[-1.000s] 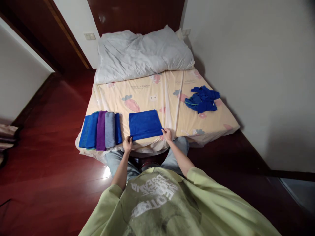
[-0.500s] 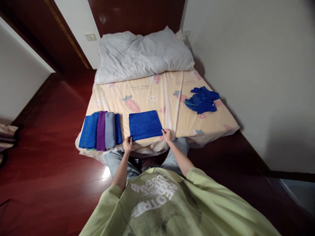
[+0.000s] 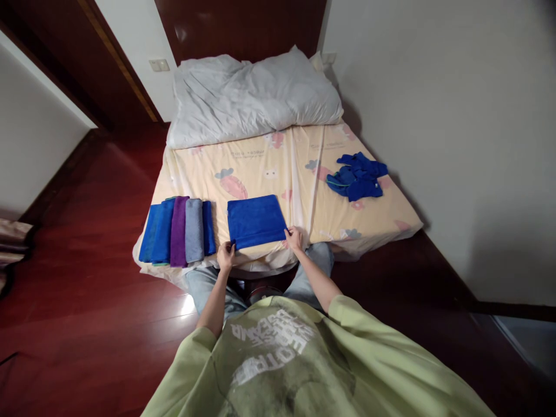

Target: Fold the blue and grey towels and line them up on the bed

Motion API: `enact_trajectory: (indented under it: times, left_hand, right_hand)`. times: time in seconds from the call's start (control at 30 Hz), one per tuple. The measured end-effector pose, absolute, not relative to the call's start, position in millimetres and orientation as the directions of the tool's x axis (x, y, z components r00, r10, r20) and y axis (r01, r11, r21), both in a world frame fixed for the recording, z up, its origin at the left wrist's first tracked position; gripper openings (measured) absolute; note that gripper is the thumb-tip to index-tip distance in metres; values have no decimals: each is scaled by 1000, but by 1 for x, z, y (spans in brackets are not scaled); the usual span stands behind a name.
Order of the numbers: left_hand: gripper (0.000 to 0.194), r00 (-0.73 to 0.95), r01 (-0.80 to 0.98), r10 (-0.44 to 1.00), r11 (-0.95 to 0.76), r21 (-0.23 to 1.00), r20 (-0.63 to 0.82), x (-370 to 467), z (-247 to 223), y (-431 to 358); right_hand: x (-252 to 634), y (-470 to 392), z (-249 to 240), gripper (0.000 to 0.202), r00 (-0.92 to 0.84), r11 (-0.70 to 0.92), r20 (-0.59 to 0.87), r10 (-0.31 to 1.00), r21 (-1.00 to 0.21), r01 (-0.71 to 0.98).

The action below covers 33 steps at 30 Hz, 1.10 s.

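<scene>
A blue towel [image 3: 257, 220] lies flat as a rectangle near the front edge of the bed. My left hand [image 3: 226, 255] pinches its near left corner. At the near right corner, my right hand [image 3: 294, 238] has fingers closed on the edge of the same towel. Just left of it is a row of folded towels: blue ones at both ends, a purple towel [image 3: 178, 231] and a grey towel [image 3: 194, 230] between them. Farther off to the right, a crumpled heap of blue towels [image 3: 358, 176] shows a thin green edge.
The bed [image 3: 269, 159] has a yellow sheet printed with carrots and rabbits. A rumpled white quilt [image 3: 256, 101] lies across its head end, before a dark headboard [image 3: 243, 26]. A white wall [image 3: 456, 116] stands on the right, and red wooden floor [image 3: 87, 301] on the left.
Both hands stay at the towel's near corners with only a slight shift of the fingers. The towel, the row and the heap look the same.
</scene>
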<state>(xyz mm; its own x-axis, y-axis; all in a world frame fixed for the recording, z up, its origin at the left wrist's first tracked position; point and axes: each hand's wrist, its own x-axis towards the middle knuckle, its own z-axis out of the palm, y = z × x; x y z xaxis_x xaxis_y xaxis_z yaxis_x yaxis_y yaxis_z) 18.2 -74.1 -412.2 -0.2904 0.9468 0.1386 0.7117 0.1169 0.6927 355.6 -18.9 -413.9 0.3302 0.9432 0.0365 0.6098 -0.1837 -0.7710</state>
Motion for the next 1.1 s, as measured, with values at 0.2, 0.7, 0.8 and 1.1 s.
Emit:
enact_trajectory:
  times: [0.2, 0.7, 0.8, 1.1]
  left_hand:
    - [25, -320, 709, 937, 139, 691, 140, 22, -406, -77]
    - [42, 195, 794, 953, -292, 533, 231, 20, -397, -78]
    - [42, 203, 804, 955, -290, 519, 218, 19, -396, -80]
    - [59, 212, 887, 972, -235, 398, 103, 24, -387, -73]
  right_hand:
    - [352, -23, -410, 16, 331, -155, 73, 941, -777, 610]
    - [369, -46, -398, 46, -257, 369, 266, 929, -621, 692]
    - [368, -48, -399, 48, -260, 383, 285, 923, -592, 709]
    - [361, -37, -406, 56, -231, 351, 275, 933, -557, 753]
